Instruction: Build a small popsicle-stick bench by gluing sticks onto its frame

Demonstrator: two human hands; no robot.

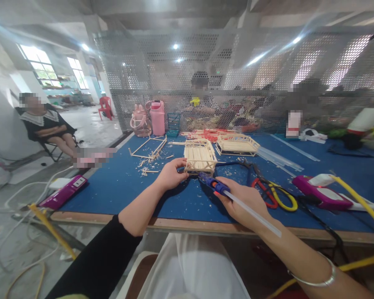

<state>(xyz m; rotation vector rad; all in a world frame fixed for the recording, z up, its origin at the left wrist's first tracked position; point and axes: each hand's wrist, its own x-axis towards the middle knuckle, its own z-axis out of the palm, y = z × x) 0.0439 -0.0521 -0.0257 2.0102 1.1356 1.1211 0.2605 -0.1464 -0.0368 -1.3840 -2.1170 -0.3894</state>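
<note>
My left hand [172, 174] grips the left front corner of a small bed-shaped model made of thin wooden sticks [200, 155]. In my right hand [241, 199] is a blue hot glue gun [213, 183], my fingers wrapped round it. A long translucent glue stick [252, 212] juts from its back toward my wrist. The gun's nozzle is at the model's front lower edge; whether it touches is too blurred to tell. Behind to the right stands a similar stick model [237, 145]. A bare stick frame [148, 148] lies at the left.
Scissors with red and yellow handles [282, 197] and a purple power strip [322, 193] lie at the right. Spare glue sticks [279, 159] lie behind them. A pink bottle [157, 118] stands at the back before a perforated screen [168, 70]. A person [46, 124] sits at left.
</note>
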